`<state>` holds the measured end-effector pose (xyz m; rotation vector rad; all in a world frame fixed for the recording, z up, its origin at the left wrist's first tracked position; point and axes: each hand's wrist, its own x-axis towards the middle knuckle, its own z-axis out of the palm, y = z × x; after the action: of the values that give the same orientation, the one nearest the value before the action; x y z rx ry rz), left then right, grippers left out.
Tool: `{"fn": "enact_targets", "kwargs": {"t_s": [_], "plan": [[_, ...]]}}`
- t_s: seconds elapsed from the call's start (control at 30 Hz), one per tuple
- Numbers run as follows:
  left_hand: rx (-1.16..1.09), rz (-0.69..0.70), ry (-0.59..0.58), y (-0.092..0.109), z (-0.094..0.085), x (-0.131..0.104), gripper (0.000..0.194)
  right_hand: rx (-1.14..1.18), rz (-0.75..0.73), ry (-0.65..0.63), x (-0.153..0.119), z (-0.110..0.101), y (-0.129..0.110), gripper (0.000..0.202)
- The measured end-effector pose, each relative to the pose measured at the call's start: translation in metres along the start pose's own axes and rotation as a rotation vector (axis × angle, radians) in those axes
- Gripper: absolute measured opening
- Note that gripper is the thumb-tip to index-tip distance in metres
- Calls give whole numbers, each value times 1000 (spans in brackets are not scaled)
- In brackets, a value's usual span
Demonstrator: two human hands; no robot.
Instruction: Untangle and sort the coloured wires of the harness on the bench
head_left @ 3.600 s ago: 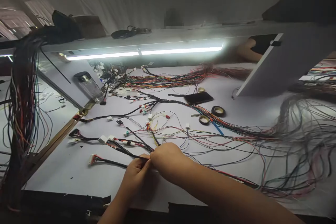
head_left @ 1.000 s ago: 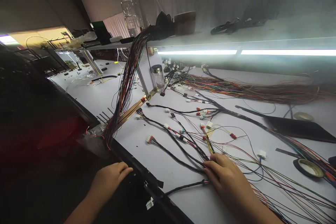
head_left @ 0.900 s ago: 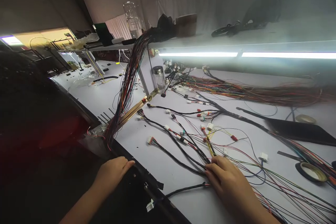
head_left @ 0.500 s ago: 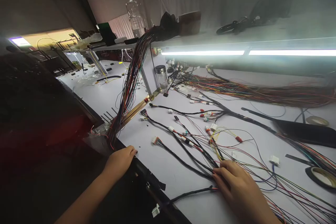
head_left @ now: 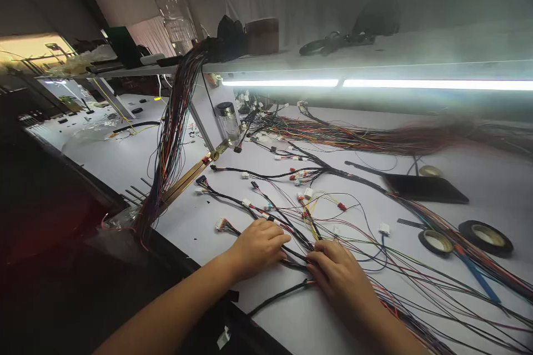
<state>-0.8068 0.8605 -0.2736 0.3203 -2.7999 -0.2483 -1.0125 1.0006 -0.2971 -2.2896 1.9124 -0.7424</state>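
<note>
A wire harness (head_left: 291, 228) with black-taped branches and small connectors lies spread over the white table. My right hand (head_left: 339, 269) is closed, thumb and fingers pinching the harness where several branches meet. Just to its left, my left hand (head_left: 260, 247) lies over the branches with its fingers curled around a black-taped one; the fingertips are partly hidden. From under that hand, the branch's white connector (head_left: 221, 225) sticks out to the left. A separate-looking black branch with a white plug (head_left: 224, 338) hangs over the front edge.
Black tape rolls (head_left: 486, 237) and a dark flat device (head_left: 425, 187) lie at the right. Another harness (head_left: 353, 176) runs behind. A glass jar (head_left: 227, 125) stands by the shelf post. A thick wire bundle (head_left: 177, 122) hangs from the shelf (head_left: 283, 66).
My left hand has moved from the table's front edge rightward onto the harness branches. My right hand keeps its pinch on the harness. The view has turned to the right.
</note>
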Motion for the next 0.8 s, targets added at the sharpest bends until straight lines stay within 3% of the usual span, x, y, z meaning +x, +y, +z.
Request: {"fn": "enact_targets", "kwargs": {"t_s": [0.13,0.3,0.4,0.57,0.7,0.8], "plan": [[88,78,-131,8,17,17,17,8,26,-16,1,-4,-2,14],[221,96,-241,0,4,10,7,39,101,-93,6,-8,-2,10],[267,91,-280,-4,-4,6,12,34,107,-97,7,-6,-2,9],[116,-126,-300,10,0,12,16,94,106,-89,1,-8,-2,33],[-38,-140,-316,31,4,29,23,151,132,-62,-1,-14,-6,40],[-165,-154,-352,35,4,42,21,116,120,-53,-7,-16,-4,43]]}}
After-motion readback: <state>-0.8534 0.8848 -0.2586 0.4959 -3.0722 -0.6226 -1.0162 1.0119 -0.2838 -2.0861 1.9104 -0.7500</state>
